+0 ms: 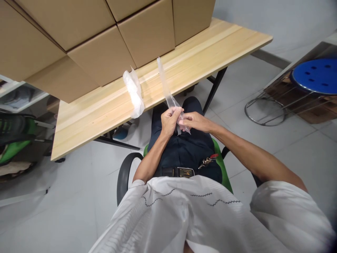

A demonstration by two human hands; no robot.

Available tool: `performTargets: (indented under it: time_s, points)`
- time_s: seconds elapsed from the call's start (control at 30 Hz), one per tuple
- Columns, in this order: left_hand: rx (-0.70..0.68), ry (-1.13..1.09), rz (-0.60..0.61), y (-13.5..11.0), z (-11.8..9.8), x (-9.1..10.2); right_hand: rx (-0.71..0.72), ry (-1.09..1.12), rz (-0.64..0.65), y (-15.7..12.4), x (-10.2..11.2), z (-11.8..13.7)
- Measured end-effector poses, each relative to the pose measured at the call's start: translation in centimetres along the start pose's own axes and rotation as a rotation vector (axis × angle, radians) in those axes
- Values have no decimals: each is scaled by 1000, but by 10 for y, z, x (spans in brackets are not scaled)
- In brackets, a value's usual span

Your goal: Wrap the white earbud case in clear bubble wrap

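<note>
A long, narrow strip of clear plastic film (164, 81) runs from the wooden table (102, 121) over its front edge to my lap. My left hand (170, 121) is closed on it, thumb on top. Right beside it, my right hand (193, 122) pinches the same film near its lower end, and the loose tip sticks out below my fingers. Both hands are above my thighs, almost touching. To the left, a crumpled white plastic bundle (133, 93) lies on the table and overhangs the front edge.
Stacked cardboard boxes (96, 56) stand along the back of the table. A blue stool (317, 75) with metal legs is at the right. I sit on a green chair with a black armrest (125, 175). Keys (207, 161) hang at my belt.
</note>
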State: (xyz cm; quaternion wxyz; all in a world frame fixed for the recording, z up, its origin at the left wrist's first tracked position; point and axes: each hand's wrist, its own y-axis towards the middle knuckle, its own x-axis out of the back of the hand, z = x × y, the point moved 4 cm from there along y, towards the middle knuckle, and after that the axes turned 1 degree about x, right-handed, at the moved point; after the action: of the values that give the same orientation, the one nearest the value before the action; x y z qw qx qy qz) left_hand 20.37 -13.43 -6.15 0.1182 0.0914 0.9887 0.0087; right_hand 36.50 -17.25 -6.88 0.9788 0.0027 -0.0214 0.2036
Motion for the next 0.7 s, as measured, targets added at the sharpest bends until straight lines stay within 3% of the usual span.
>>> performTargets:
  time_s: [0.33, 0.5, 0.7]
  points:
    - [-2, -124, 13, 1, 3, 1, -115, 88, -1, 1, -8, -11]
    - [90, -218, -23, 4, -5, 1, -140, 58, 30, -1, -6, -11]
    - [106, -277, -87, 17, -18, 8, -170, 10, 57, -4, 2, -14]
